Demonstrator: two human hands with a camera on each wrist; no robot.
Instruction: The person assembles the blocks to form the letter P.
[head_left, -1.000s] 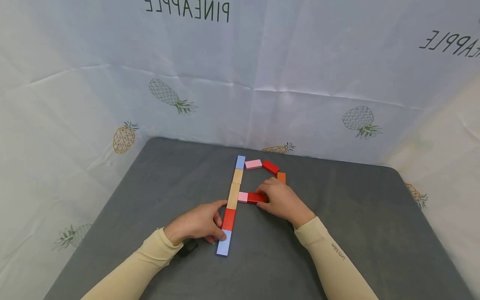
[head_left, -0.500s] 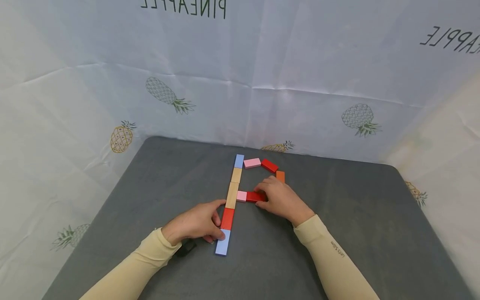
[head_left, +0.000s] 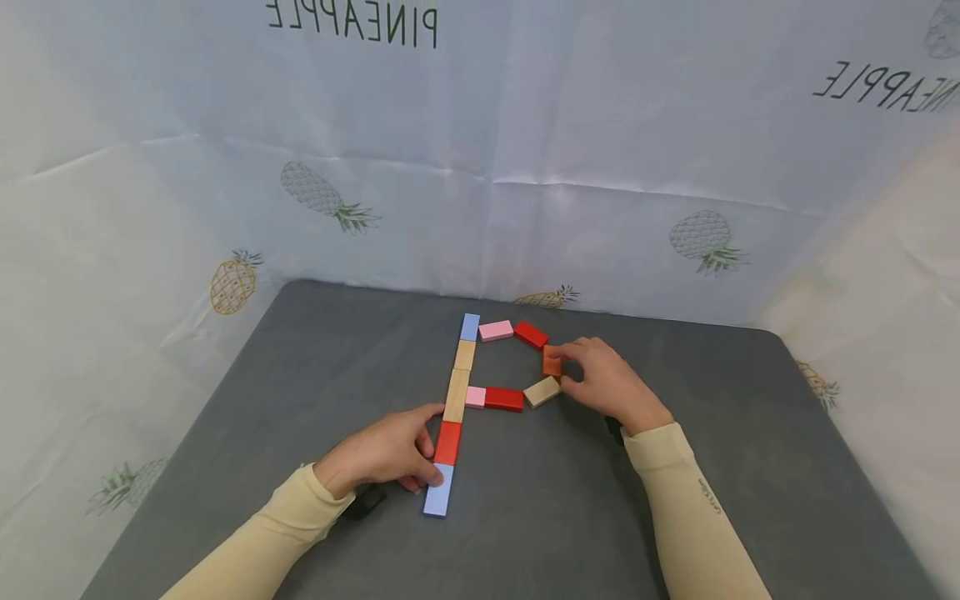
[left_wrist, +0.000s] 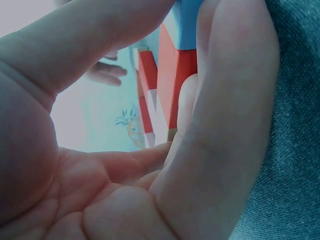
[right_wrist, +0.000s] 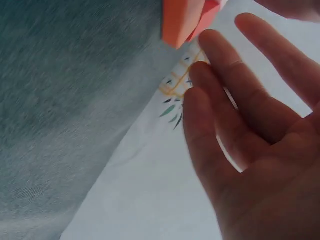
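Flat blocks form a closed loop beside a straight row on the grey table. My left hand (head_left: 382,450) rests along the row's left side. Its thumb touches the near light-blue block (head_left: 437,493), and a finger reaches the long wooden block (head_left: 456,396) beyond the red block (head_left: 447,443). My right hand (head_left: 607,383) is at the loop's right side, fingers extended at the orange block (head_left: 551,362); the right wrist view shows them spread apart, near that block. Below it a wooden block (head_left: 542,392) lies tilted beside the dark red block (head_left: 504,399).
A small pink block (head_left: 476,397) joins the loop to the row. At the far end are a light-blue block (head_left: 469,327), a pink block (head_left: 496,332) and an angled red block (head_left: 531,335). A pineapple-print cloth (head_left: 600,150) hangs behind the table (head_left: 712,467).
My right hand has left the dark red block and moved right and away to the orange block, uncovering the tilted wooden block. The left hand has stayed at the row; the view has shifted slightly.
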